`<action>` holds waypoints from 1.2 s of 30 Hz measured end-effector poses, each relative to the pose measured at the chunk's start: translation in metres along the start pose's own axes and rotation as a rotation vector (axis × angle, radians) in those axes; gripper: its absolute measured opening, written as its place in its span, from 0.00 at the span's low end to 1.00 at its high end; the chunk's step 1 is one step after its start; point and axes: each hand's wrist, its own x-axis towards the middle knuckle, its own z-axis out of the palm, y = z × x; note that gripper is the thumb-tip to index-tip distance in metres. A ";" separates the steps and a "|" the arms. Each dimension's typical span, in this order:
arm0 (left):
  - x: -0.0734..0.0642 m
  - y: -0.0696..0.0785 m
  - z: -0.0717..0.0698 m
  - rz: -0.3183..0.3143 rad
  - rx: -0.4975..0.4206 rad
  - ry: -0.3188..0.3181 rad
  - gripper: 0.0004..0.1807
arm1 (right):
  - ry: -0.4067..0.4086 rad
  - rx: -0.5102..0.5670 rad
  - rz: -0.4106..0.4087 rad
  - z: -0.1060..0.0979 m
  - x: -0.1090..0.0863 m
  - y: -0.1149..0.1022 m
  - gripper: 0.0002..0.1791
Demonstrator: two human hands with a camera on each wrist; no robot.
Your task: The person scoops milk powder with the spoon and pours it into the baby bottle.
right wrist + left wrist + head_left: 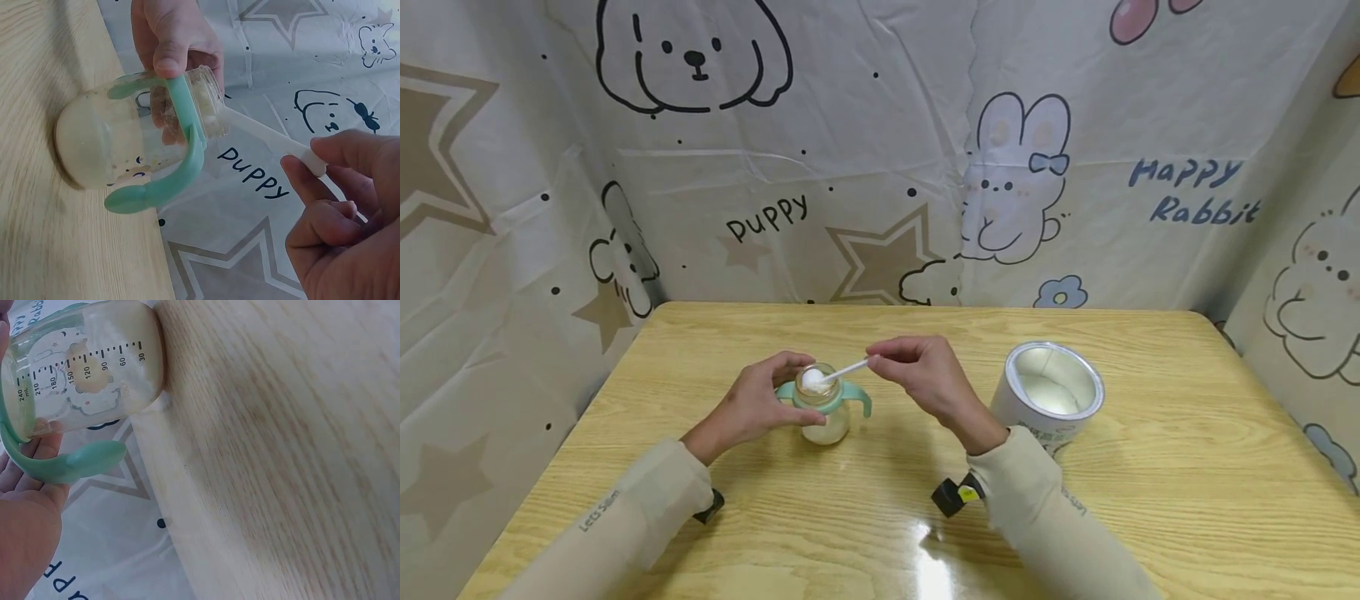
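A clear baby bottle [826, 432] with a mint-green two-handled collar stands upright on the table, its mouth uncovered. Pale powder or liquid fills its lower part, beside printed volume marks in the left wrist view. My left hand [758, 403] holds the bottle round its collar, thumb in front and fingers behind. Between thumb and fingertips, my right hand [931, 379] pinches the handle of a white scoop [265, 133]. The scoop's bowl is at the bottle's mouth, with white powder [814, 379] there. How deep the bowl sits is hard to tell.
A white can [1026, 421], open at the top, stands right of my right forearm; its inside looks pale. The wooden table [820, 533] meets a printed cloth backdrop [865, 167] behind and at both sides.
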 end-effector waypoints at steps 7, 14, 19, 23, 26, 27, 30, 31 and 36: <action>0.000 -0.001 0.001 0.009 0.001 0.004 0.40 | -0.015 -0.085 -0.061 -0.004 -0.003 0.001 0.08; -0.001 -0.003 0.002 0.005 -0.013 0.007 0.39 | -0.005 -0.128 -0.071 -0.008 -0.006 0.002 0.10; 0.000 -0.003 0.002 0.005 -0.009 0.011 0.39 | -0.013 -0.133 -0.066 -0.009 -0.006 0.001 0.09; 0.000 -0.003 0.002 0.006 -0.012 0.011 0.39 | -0.014 -0.140 -0.066 -0.010 -0.006 0.000 0.09; 0.000 -0.003 0.002 0.009 -0.015 0.011 0.39 | -0.013 -0.145 -0.065 -0.010 -0.006 -0.001 0.09; 0.000 -0.003 0.002 0.008 -0.015 0.011 0.39 | -0.013 -0.145 -0.065 -0.011 -0.006 -0.001 0.09; 0.000 -0.003 0.002 0.011 -0.012 0.013 0.39 | -0.010 -0.138 -0.055 -0.013 -0.006 -0.003 0.09; 0.000 -0.003 0.002 0.011 -0.009 0.013 0.39 | -0.009 -0.135 -0.051 -0.014 -0.007 -0.003 0.09; -0.001 -0.004 0.002 0.004 -0.005 0.011 0.40 | -0.001 -0.110 -0.040 -0.020 -0.008 -0.006 0.10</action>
